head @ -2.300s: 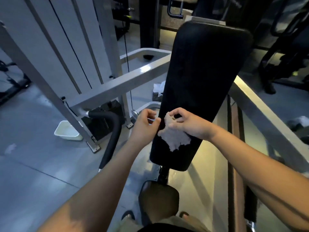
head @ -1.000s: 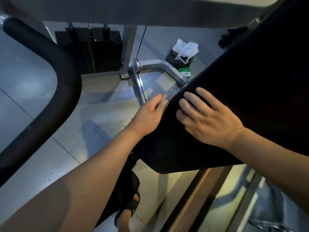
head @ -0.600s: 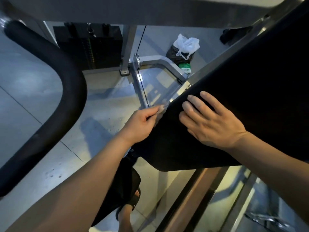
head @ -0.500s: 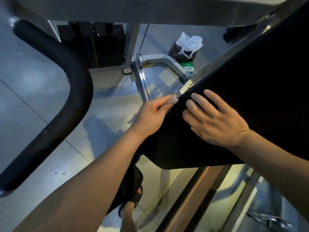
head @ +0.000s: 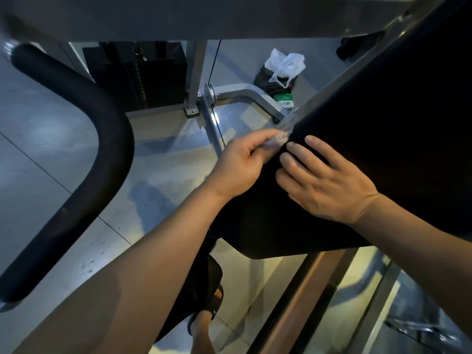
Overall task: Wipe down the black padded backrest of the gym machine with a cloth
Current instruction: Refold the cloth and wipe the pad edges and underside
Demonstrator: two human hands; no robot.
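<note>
The backrest (head: 370,139) is 1 long black pad with a smooth, matte surface and a rounded lower corner. It fills the right side of the view and slants from the upper right down to the middle bottom. A grey metal bar runs along its back edge.

The cloth (head: 277,140) is 1 small, pale, crumpled piece, blurred in the picture. It sits at the left edge of the backrest, just above the right hand's fingertips. The left hand (head: 242,164) holds it: the thumb and the curled fingers pinch it together and press it against the pad's edge.

The right hand (head: 324,180) lies flat on the front of the backrest, palm down. Its 4 visible fingers (head: 301,154) are straight and a little spread, pointing up and left toward the cloth. The 2 hands are just beside each other, and the cloth is between their fingertips.

Below the pad I can see 1 foot in a black sandal (head: 212,302) on the grey floor (head: 51,149). At the left, 1 thick black padded bar (head: 84,159) bends through the view. Behind it stands 1 black weight stack (head: 135,75) with 1 thin cable (head: 213,70) beside it. Farther back on the floor is 1 dark bag with a white plastic bag (head: 283,63) on top.
</note>
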